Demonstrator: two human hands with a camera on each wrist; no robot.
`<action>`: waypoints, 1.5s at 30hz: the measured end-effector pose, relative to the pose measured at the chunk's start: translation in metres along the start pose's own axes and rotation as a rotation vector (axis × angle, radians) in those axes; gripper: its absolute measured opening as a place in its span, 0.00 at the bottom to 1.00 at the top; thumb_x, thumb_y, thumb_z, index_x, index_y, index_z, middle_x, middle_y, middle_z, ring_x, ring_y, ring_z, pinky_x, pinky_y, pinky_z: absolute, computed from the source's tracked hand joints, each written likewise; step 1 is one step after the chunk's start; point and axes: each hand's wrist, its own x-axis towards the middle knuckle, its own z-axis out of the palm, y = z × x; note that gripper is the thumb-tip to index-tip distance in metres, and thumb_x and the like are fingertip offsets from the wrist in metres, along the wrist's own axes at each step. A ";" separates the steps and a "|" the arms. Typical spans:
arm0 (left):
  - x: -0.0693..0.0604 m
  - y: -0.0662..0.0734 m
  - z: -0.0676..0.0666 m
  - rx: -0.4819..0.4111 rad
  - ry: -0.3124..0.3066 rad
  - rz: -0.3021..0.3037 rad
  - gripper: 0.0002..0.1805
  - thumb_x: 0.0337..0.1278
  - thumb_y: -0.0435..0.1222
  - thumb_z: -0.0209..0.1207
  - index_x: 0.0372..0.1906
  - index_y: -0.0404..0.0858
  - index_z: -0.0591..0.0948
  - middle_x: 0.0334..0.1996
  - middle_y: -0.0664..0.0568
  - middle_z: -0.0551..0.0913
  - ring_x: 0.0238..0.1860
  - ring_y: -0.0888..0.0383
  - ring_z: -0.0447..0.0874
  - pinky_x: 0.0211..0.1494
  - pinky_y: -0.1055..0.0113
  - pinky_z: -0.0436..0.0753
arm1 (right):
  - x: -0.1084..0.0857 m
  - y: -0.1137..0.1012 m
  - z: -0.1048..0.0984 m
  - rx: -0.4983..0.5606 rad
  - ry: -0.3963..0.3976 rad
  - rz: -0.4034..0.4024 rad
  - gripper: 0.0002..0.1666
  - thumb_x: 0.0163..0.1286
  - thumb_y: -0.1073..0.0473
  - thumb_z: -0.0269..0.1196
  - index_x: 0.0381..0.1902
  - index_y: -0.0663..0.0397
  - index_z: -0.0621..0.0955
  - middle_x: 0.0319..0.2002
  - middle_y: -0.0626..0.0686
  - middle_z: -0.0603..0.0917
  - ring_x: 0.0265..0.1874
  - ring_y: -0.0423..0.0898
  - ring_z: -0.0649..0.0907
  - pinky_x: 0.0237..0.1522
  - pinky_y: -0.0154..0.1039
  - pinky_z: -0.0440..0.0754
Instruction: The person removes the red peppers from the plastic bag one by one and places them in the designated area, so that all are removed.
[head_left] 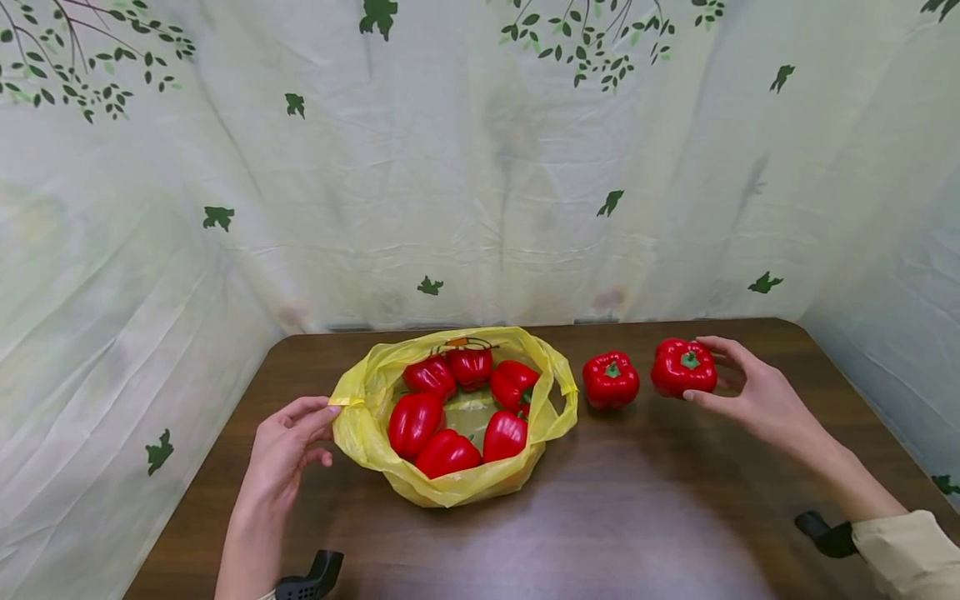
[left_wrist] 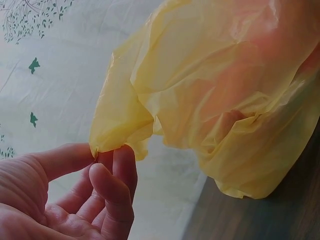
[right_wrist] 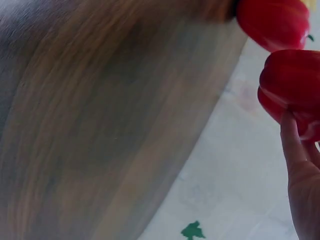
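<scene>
A yellow plastic bag (head_left: 491, 482) stands open-mouthed on the table with several red bell peppers (head_left: 417, 423) inside. My left hand (head_left: 281, 454) pinches the left edge of its rim between thumb and fingertips; the left wrist view shows that pinched corner of the bag (left_wrist: 122, 130) up close. On the right, my right hand (head_left: 757, 396) grips a red bell pepper (head_left: 681, 371) with a green stem. That pepper (right_wrist: 295, 80) appears at the right edge of the right wrist view. Between it and the bag sits another red bell pepper (head_left: 606, 390) on the table.
The brown wooden table (head_left: 615, 517) ends at the back against a pale curtain (head_left: 465, 192) printed with leaves and green birds. Similar cloth hangs at both sides. A black wrist mount (head_left: 311, 579) shows at the left wrist, another (head_left: 825, 533) near the right sleeve.
</scene>
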 end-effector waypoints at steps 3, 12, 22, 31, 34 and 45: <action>0.000 0.000 0.000 -0.003 0.004 -0.010 0.14 0.58 0.42 0.69 0.43 0.39 0.81 0.34 0.53 0.83 0.30 0.56 0.82 0.24 0.68 0.83 | 0.002 0.006 0.001 0.000 -0.038 0.012 0.43 0.59 0.51 0.74 0.68 0.54 0.68 0.61 0.62 0.74 0.52 0.63 0.81 0.40 0.29 0.83; 0.000 -0.001 0.000 0.007 0.004 -0.010 0.14 0.58 0.43 0.68 0.43 0.39 0.80 0.34 0.53 0.83 0.30 0.57 0.82 0.25 0.68 0.83 | 0.007 0.021 0.008 0.067 -0.149 0.047 0.43 0.60 0.52 0.73 0.68 0.55 0.67 0.61 0.64 0.73 0.50 0.65 0.82 0.42 0.45 0.86; 0.001 0.000 0.001 -0.012 -0.015 0.013 0.12 0.59 0.41 0.68 0.42 0.39 0.81 0.33 0.52 0.83 0.30 0.56 0.82 0.23 0.67 0.82 | 0.012 0.035 0.013 0.045 -0.181 0.066 0.43 0.63 0.49 0.71 0.70 0.56 0.65 0.63 0.67 0.71 0.56 0.68 0.76 0.44 0.56 0.84; 0.001 0.000 0.001 -0.013 -0.015 -0.005 0.12 0.59 0.41 0.68 0.43 0.39 0.81 0.33 0.53 0.83 0.30 0.56 0.82 0.24 0.67 0.83 | 0.018 0.036 0.021 0.073 -0.200 0.070 0.44 0.63 0.51 0.70 0.71 0.57 0.63 0.65 0.66 0.68 0.60 0.69 0.72 0.45 0.54 0.84; 0.001 0.001 0.000 -0.001 -0.010 -0.005 0.14 0.58 0.42 0.68 0.43 0.39 0.81 0.34 0.52 0.83 0.30 0.56 0.82 0.24 0.67 0.83 | 0.021 0.033 0.022 0.099 -0.203 0.057 0.44 0.64 0.53 0.70 0.71 0.57 0.63 0.66 0.66 0.68 0.61 0.69 0.72 0.48 0.55 0.83; 0.003 0.000 0.002 -0.011 -0.016 -0.016 0.11 0.59 0.40 0.68 0.42 0.41 0.81 0.33 0.53 0.84 0.29 0.57 0.82 0.23 0.67 0.82 | 0.019 0.034 0.022 0.117 -0.222 0.060 0.47 0.64 0.56 0.70 0.73 0.61 0.59 0.67 0.68 0.65 0.61 0.71 0.71 0.50 0.58 0.81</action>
